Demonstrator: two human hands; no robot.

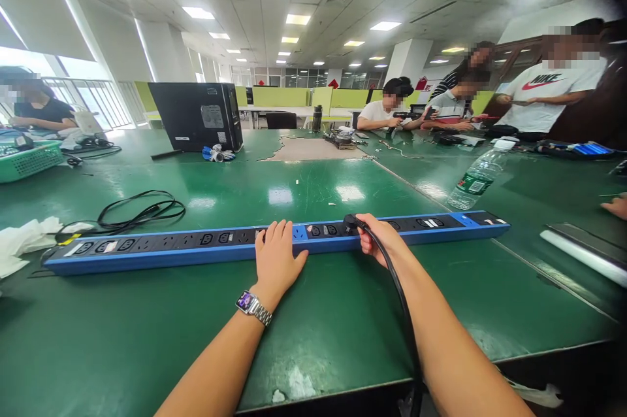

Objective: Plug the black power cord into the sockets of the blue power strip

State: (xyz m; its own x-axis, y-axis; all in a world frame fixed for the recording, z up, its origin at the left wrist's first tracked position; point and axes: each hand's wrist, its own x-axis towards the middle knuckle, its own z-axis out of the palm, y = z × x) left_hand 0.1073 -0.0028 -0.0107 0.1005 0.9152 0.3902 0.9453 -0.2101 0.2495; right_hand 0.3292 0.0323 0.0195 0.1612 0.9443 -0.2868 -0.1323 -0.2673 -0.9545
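Note:
A long blue and black power strip (196,244) lies across the green table (147,338) in front of me. My left hand (275,259) rests flat on the strip near its middle, fingers together and stretched out; a watch sits on that wrist. My right hand (379,238) is closed around a black plug (349,221) at one of the strip's sockets. The plug's black cable (399,293) runs back along my right forearm and off the table's near edge.
A coiled black cable (142,211) and white paper (24,240) lie at the left. A plastic bottle (475,178) stands behind the strip at right. A black computer case (198,115) and a green basket (29,159) stand farther back. Several people sit around the far sides.

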